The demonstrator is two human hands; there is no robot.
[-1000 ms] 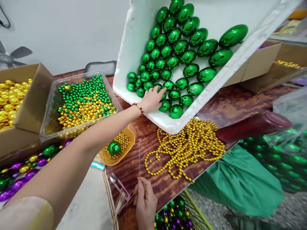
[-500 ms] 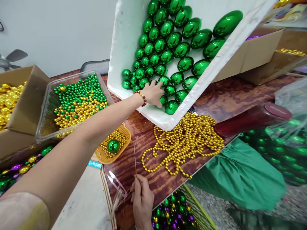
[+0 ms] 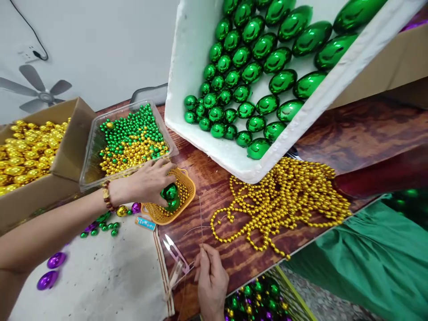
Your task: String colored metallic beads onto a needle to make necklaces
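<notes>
My left hand (image 3: 149,183), with a brown bead bracelet on its wrist, reaches over a small orange plastic basket (image 3: 191,183). Its fingers curl around a shiny green bead (image 3: 170,191); another green bead (image 3: 174,204) shows just below, partly covered by the hand. Small gold beads (image 3: 183,192) lie in the same basket. At the bottom centre, my right hand (image 3: 212,278) pinches a long thin needle (image 3: 201,218) pointing upward, a fine thread trailing near it. Pink-handled scissors (image 3: 177,254) lie on the table to the left of this hand.
A tilted white foam box (image 3: 214,156) holds rows of green beads. Gold bead strings (image 3: 284,205) lie below it. Left stand a clear tub (image 3: 87,167) of green and gold beads and a cardboard box (image 3: 75,140) of gold ones. A green cloth (image 3: 357,258) hangs at right.
My left hand has moved from the foam box down and left to the orange basket, with a green bead in its fingers. My right hand keeps its pinch on the needle. The view has shifted.
</notes>
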